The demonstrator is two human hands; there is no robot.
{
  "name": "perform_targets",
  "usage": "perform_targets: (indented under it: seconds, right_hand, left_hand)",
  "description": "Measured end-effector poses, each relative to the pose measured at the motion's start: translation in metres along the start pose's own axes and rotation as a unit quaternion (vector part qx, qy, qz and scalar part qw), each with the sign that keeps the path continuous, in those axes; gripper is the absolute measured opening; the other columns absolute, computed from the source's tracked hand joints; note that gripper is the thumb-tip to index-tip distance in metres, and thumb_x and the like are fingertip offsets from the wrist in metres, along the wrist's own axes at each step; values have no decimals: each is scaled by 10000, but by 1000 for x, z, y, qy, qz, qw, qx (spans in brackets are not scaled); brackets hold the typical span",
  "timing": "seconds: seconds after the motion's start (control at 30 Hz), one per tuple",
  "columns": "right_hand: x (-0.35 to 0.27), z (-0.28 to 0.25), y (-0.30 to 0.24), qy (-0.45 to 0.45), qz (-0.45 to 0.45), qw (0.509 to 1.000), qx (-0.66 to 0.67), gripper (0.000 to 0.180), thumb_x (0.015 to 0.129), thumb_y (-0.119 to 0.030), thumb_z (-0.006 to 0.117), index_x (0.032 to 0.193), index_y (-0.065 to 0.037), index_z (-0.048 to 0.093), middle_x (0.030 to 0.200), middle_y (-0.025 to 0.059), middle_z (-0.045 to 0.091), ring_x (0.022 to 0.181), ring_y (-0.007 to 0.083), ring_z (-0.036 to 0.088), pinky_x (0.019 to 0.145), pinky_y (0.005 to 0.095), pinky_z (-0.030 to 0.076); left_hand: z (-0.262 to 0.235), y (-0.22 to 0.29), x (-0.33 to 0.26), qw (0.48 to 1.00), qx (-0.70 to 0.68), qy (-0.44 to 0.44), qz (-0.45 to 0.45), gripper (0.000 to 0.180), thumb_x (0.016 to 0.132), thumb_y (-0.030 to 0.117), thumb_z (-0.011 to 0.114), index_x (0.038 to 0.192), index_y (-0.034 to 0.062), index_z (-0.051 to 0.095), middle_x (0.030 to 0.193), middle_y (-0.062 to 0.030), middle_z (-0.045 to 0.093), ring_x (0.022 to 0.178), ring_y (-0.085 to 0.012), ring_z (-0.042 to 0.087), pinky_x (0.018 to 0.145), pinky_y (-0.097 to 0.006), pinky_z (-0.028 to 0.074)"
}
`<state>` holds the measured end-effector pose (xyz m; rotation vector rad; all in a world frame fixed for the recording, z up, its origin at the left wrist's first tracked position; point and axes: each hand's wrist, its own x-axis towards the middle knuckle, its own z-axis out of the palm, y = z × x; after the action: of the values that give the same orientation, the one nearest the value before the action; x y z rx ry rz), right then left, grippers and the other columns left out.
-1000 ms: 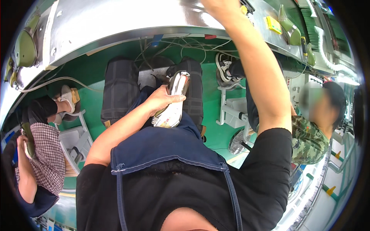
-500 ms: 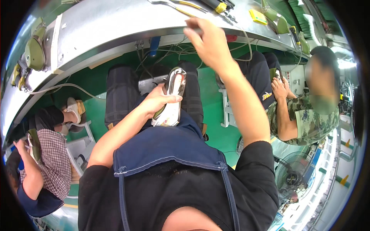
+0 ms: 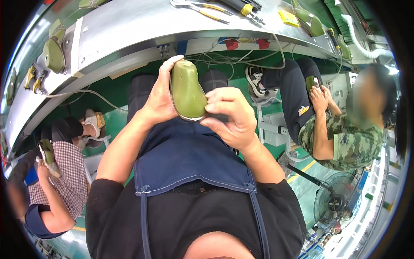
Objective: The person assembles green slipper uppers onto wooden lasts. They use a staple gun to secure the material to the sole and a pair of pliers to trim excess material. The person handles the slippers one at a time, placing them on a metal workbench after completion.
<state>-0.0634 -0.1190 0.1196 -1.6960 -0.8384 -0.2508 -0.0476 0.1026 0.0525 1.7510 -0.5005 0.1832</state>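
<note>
A glossy green shoe last [image 3: 188, 93] with a pale rim along its lower edge is held up over my lap, its rounded top facing me. My left hand [image 3: 158, 100] is closed around its left side, the palm against it. On the right side, the fingertips and thumb of my right hand [image 3: 229, 115] press at the last's lower right edge. The last's underside is hidden from me.
On the metal bench [image 3: 129, 28] ahead lie pliers [image 3: 202, 9], a black-and-yellow hand tool [image 3: 243, 9], a yellow pad [image 3: 289, 18] and other green lasts [image 3: 54, 56]. Co-workers sit on both sides, the right one in a camouflage shirt [image 3: 343, 140]. A fan [image 3: 336, 200] stands behind on the right.
The last has been turned from its white underside to its green top and raised toward the bench. My right hand has come down from near the bench edge onto it.
</note>
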Motion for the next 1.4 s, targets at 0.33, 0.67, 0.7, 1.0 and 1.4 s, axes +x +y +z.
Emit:
perform_targets:
  seconds: [0.33, 0.67, 0.7, 1.0, 1.4]
  right_hand:
    - [15, -17, 16, -17, -99, 989, -104, 382, 637, -39, 917, 954, -67, 706, 1005, 69, 641, 928, 288, 665, 763, 387, 546]
    - [21, -27, 12, -83, -102, 985, -111, 408, 630, -23, 875, 948, -33, 619, 984, 106, 598, 906, 332, 616, 738, 418, 535]
    - [20, -27, 11, -81, -102, 986, -108, 407, 633, -24, 875, 949, -34, 619, 984, 107, 598, 906, 334, 616, 736, 421, 536]
    - [15, -18, 0, -75, -111, 984, -117, 412, 664, -21, 875, 984, -38, 616, 999, 109, 597, 893, 336, 617, 741, 428, 541]
    - [4, -7, -6, -5, -147, 983, -110, 414, 655, 6, 893, 1002, -32, 671, 1049, 94, 614, 870, 291, 647, 729, 382, 545]
  left_hand:
    - [-4, -10, 43, 990, 67, 18, 124, 1110, 692, 96, 944, 1571, 50, 269, 1430, -183, 498, 1131, -261, 599, 996, -400, 508]
    - [2, -6, 43, 994, 55, -16, 95, 1072, 709, 106, 920, 1562, 25, 275, 1398, -174, 516, 1130, -260, 593, 1021, -401, 487]
    - [4, -6, 41, 996, 44, -15, 80, 1074, 709, 104, 922, 1563, 26, 274, 1397, -170, 517, 1136, -259, 592, 1026, -400, 485]
    - [6, 5, 26, 999, 24, -9, 42, 1106, 697, 102, 939, 1572, 44, 265, 1369, -154, 523, 1169, -267, 594, 1042, -392, 483]
    - [-3, 14, 34, 987, 46, 45, 150, 1033, 704, 69, 920, 1529, 5, 302, 1317, -200, 542, 1129, -335, 619, 990, -418, 514]
